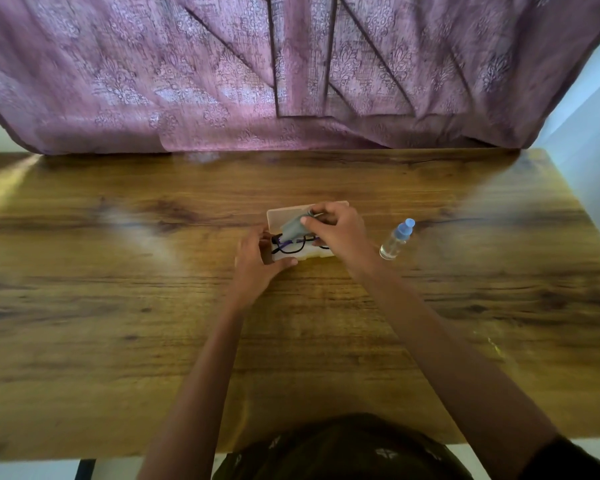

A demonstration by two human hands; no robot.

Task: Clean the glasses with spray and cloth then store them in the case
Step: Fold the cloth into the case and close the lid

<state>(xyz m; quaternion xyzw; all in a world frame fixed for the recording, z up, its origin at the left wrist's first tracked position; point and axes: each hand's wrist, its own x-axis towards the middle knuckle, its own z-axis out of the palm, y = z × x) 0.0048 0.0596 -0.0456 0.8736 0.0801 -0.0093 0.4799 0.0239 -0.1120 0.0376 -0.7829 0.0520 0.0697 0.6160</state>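
Nearest the camera, the person's dark patterned clothing [343,452] fills the near edge, and 2 bare forearms reach out over the wooden table [118,306] toward its middle.

Left hand [257,259]: wrapped around the near-left corner of the clear plastic case [281,216], thumb along its near edge. Judged purpose: to brace the case so it does not slide while the other hand works.

Right hand [340,232]: fingertips pinched on a grey cloth [293,225], held just above the open case. Whether the cloth is being taken out or put in cannot be told.

Glasses [288,245]: black-framed, lying inside the lower half of the case, partly covered by the cloth and right hand. The lid stands open on the far side.

Spray bottle [397,239]: clear with a blue cap, leaning at a tilt near the case on its right, untouched, within easy reach of the right hand.

Purple patterned curtain [291,71]: hangs behind the far edge.
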